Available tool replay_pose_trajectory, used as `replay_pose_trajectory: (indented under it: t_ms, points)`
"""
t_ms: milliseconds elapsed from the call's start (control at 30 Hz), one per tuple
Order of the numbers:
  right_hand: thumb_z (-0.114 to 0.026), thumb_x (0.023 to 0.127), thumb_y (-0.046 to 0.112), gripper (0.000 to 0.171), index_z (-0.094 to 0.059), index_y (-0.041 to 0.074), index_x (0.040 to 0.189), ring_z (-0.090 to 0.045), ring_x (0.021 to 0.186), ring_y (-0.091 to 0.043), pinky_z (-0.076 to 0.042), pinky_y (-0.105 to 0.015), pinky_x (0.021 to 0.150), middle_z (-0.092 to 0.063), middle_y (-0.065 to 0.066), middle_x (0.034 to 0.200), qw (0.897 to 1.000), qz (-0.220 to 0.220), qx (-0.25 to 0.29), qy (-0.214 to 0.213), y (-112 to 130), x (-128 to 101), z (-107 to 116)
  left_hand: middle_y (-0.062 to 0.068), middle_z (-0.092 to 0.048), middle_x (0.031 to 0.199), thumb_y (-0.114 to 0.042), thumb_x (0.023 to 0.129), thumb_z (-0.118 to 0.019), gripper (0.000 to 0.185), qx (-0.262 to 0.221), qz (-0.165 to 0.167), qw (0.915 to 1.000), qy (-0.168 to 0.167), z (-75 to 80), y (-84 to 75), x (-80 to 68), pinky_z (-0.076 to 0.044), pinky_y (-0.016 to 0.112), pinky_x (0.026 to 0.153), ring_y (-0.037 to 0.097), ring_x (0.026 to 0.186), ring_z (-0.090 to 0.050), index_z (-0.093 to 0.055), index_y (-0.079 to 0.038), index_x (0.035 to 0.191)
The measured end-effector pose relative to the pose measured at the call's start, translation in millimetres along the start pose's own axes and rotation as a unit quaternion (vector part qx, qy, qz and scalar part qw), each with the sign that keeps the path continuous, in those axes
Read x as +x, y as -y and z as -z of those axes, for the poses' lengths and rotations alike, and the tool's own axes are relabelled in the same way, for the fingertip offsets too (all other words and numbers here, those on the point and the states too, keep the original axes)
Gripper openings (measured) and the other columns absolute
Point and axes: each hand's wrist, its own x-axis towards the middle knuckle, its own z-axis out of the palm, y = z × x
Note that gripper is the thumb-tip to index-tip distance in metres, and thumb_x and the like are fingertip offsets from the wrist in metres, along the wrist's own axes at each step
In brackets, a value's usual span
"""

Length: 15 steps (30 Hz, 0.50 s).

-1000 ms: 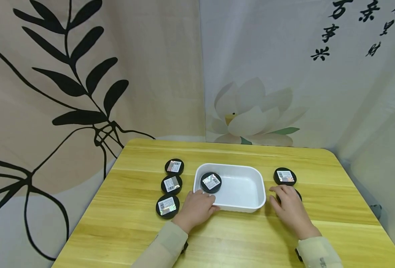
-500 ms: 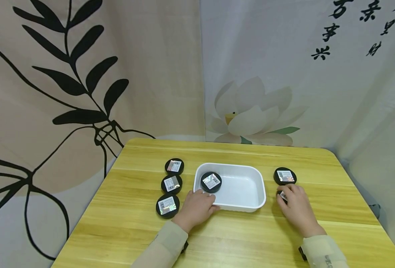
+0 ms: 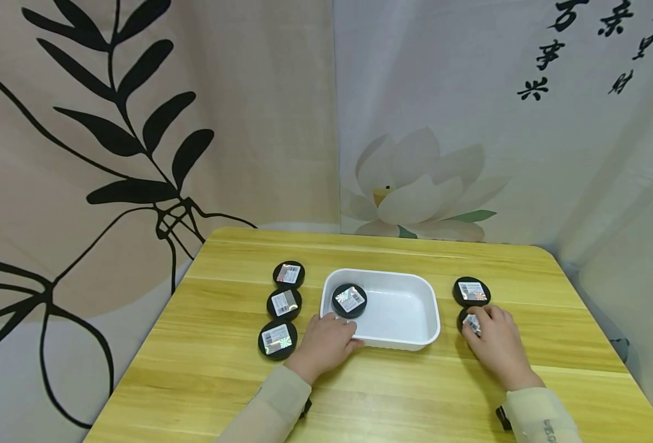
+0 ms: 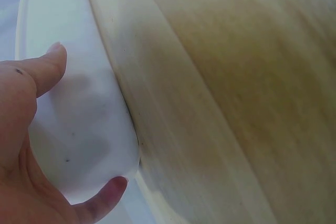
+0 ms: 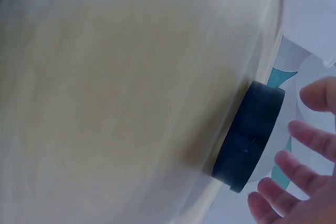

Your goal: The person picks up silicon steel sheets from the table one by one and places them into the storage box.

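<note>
Two hands rest on the yellow wooden table (image 3: 382,394), both in light beige sleeves. On the near left, the left hand (image 3: 326,344) lies against the near left corner of the white tray (image 3: 415,335); the left wrist view shows its thumb and one finger touching the tray's outer wall, the fingers only relaxed and not wrapped around it. On the right, the right hand (image 3: 495,344) is over a black round tin (image 3: 466,321), with the fingertips (image 3: 478,314) on its top; the right wrist view shows the fingers spread and a little bent just beside the tin's side, so the hand touches it but I cannot tell that it grips it. This tin stands on the table just right of the tray. A little farther, a second black tin (image 3: 471,291) with a label stands near it. Inside the tray, at its left end, lies one labelled tin (image 3: 349,300). Left of the tray, three more tins (image 3: 284,303) stand in a row going away from the person. Behind the table hang curtains with black leaves (image 3: 138,141) and a lotus flower (image 3: 415,187).
</note>
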Motion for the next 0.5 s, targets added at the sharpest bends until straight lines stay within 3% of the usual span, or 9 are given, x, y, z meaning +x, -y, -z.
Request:
replay_pose_trajectory:
  t_ms: [500]
  points:
    - [-0.067, 0.094, 0.03, 0.051, -0.055, 0.001, 0.134, -0.043, 0.119, -0.058, -0.036, -0.072, 0.094, -0.047, -0.037, 0.133, 0.997, -0.033, -0.019, 0.073, -6.3, 0.1, -4.4, -0.005, -0.072, 0.099, -0.056, 0.098, -0.055, 0.034, -0.004, 0.001, 1.0, 0.006, -0.8, -0.3, -1.2, -0.045, 0.044, 0.083, 0.018, 0.087, -0.057, -0.059, -0.024, 0.085]
